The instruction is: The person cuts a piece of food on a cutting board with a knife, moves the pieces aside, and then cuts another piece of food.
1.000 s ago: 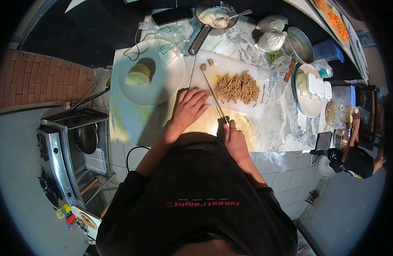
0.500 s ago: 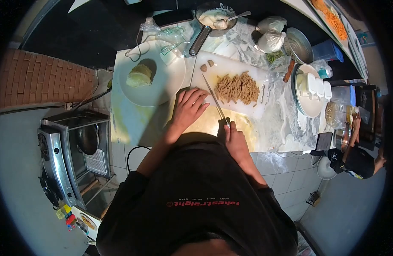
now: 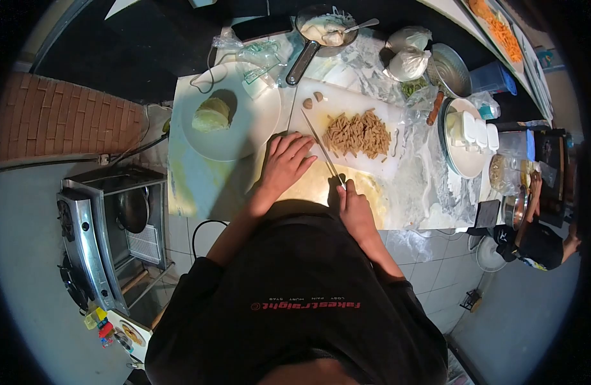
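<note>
My right hand (image 3: 355, 204) is closed round the handle of a kitchen knife (image 3: 320, 145). The blade slants up and to the left over the white cutting board (image 3: 385, 168). A heap of brown, stick-cut food (image 3: 358, 134) lies on the board just right of the blade. Two small brown end pieces (image 3: 307, 103) sit near the board's far left. My left hand (image 3: 286, 160) rests flat at the board's left edge, fingers stretched out, holding nothing; its fingertips are close to the blade.
A large plate (image 3: 257, 138) with a piece of cabbage (image 3: 211, 115) stands on the left. Behind the board is a pan (image 3: 301, 63) with white batter and a spoon. White containers (image 3: 465, 126) stand in a bowl at right. Another person (image 3: 532, 245) works far right.
Both hands and the knife keep almost the same place. The whole view has shifted very slightly; the heap of sticks looks the same.
</note>
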The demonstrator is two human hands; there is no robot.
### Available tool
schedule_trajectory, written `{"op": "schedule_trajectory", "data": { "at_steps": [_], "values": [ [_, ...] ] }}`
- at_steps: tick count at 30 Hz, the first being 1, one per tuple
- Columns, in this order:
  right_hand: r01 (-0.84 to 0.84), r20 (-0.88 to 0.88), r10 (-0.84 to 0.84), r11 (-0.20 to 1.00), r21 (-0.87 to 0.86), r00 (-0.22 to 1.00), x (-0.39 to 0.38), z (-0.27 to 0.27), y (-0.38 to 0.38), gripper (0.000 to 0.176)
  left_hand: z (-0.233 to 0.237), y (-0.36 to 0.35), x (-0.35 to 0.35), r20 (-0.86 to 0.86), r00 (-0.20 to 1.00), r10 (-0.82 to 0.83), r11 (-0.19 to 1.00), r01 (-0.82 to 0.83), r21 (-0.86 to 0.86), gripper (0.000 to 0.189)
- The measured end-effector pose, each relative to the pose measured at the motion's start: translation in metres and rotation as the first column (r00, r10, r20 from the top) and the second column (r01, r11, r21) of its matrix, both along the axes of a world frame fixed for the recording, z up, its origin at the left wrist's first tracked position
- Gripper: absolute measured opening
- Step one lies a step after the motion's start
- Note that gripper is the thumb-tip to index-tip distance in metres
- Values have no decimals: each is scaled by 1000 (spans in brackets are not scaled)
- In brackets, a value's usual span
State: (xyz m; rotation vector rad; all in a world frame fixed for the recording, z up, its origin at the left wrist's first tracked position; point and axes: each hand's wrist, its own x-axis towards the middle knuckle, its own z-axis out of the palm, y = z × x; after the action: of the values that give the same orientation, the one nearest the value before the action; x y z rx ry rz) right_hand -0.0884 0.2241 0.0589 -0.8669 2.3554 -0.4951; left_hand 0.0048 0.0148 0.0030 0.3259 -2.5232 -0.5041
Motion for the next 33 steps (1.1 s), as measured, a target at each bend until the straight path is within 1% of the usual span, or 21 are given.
{"op": "schedule_trajectory", "data": {
  "at_steps": [4, 8, 13, 16, 20, 33],
  "values": [
    [-2, -2, 2, 1000, 24, 1000, -2, 0, -1, 36, 0, 0, 0, 14, 1000, 16, 1000, -16, -14, 36],
    [-12, 4, 12, 1000, 6, 1000, 0, -3, 3, 36, 1, 0, 1, 14, 1000, 19, 1000, -19, -2, 37],
    [18, 8, -18, 999, 35, 1000, 1, 2, -1, 37, 0, 0, 0, 4, 1000, 4, 1000, -4, 8, 38],
    [4, -4, -4, 1000, -6, 1000, 1, -2, -1, 37, -1, -1, 0, 8, 1000, 1, 1000, -1, -15, 36],
    [-7, 9, 7, 1000, 2, 1000, 0, -3, -2, 36, 0, -1, -1, 7, 1000, 2, 1000, -1, -17, 36],
    [-20, -41, 21, 1000, 11, 999, -1, -1, -2, 35, 0, 0, 0, 19, 1000, -4, 1000, 4, 1, 38]
  ]
}}
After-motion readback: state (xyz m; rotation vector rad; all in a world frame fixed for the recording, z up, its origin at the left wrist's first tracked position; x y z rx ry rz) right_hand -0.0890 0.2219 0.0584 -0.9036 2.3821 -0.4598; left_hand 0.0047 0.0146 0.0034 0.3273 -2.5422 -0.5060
